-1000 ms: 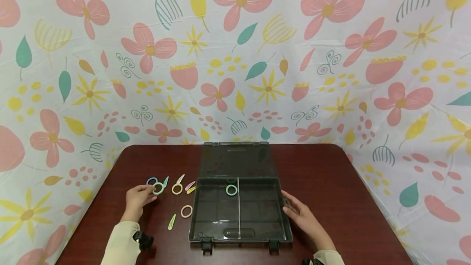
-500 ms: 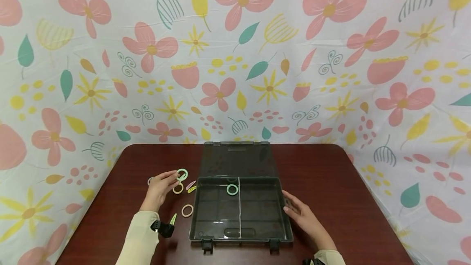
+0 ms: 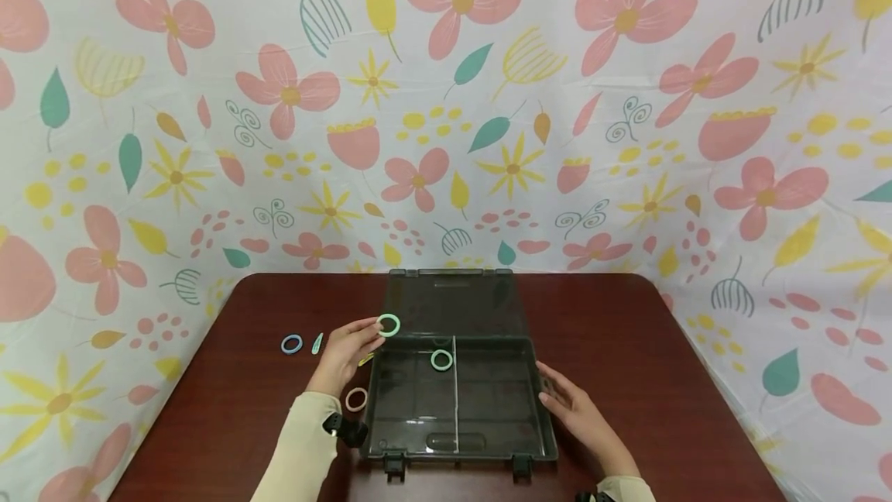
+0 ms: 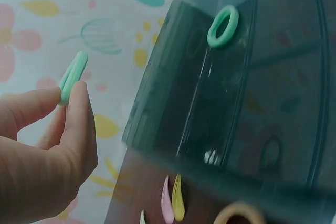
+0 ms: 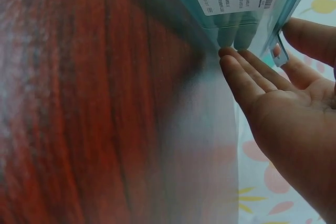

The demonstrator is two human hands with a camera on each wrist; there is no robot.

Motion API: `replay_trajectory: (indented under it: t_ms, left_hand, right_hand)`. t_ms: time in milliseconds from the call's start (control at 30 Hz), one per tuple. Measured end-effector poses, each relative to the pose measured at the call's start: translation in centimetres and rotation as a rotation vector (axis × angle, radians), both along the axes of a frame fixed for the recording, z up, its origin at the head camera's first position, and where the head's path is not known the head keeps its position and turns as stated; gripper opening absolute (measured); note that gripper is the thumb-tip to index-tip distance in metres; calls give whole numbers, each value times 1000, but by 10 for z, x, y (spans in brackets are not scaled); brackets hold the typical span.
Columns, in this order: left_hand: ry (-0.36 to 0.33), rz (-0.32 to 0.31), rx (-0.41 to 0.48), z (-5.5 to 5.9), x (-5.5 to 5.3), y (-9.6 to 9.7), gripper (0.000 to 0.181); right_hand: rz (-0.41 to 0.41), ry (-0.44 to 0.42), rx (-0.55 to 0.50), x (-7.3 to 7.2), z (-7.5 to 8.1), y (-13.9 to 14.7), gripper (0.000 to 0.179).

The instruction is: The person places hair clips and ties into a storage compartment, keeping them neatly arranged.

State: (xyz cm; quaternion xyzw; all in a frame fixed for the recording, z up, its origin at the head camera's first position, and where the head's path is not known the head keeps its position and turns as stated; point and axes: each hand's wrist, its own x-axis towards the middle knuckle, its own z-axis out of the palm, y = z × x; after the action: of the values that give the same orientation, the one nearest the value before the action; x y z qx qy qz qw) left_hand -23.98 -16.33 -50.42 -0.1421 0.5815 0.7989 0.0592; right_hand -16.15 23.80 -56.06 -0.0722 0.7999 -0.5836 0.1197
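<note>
My left hand (image 3: 346,353) pinches a mint-green hair tie (image 4: 75,77) between thumb and fingers. It holds the tie above the back left corner of a dark translucent storage box (image 3: 411,401), whose lid (image 3: 453,304) lies back. Inside the left compartment, a second green hair tie (image 3: 433,363) lies near the white divider (image 3: 456,401). At the box's right side, my right hand (image 3: 580,418) touches the wall. In the right wrist view its fingers (image 5: 247,77) are fairly straight against the plastic, the thumb near the edge.
Left of the box lie a blue hair tie (image 3: 283,345), a teal hair clip (image 3: 317,344) and a beige hair tie (image 3: 348,403). Pink (image 4: 167,203) and yellow (image 4: 178,200) hair clips lie close to the box. Floral cloth (image 3: 446,138) hangs behind the table (image 3: 648,355).
My left hand has lifted the green hair tie from the table's left side and carried it right to the box. The right hand has stayed at the box's side.
</note>
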Motion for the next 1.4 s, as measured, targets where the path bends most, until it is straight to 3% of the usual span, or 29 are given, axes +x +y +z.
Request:
replay_trajectory:
  t_ms: [233, 633, 1067, 1400]
  left_hand:
    - [8, -59, -7, -1, 0, 25, 34]
    - [5, -147, -12, -14, -4, 45, 36]
    - [-43, -207, -102, -28, -6, 54, 33]
    - [-128, -215, -127, -38, -6, 64, 30]
  right_hand:
    - [3, 3, -7, -1, 2, 0, 58]
    - [16, 34, -8, -4, 1, 0, 57]
    - [14, 14, -13, -2, 1, 0, 57]
    - [-1, -9, -22, 0, 2, -1, 57]
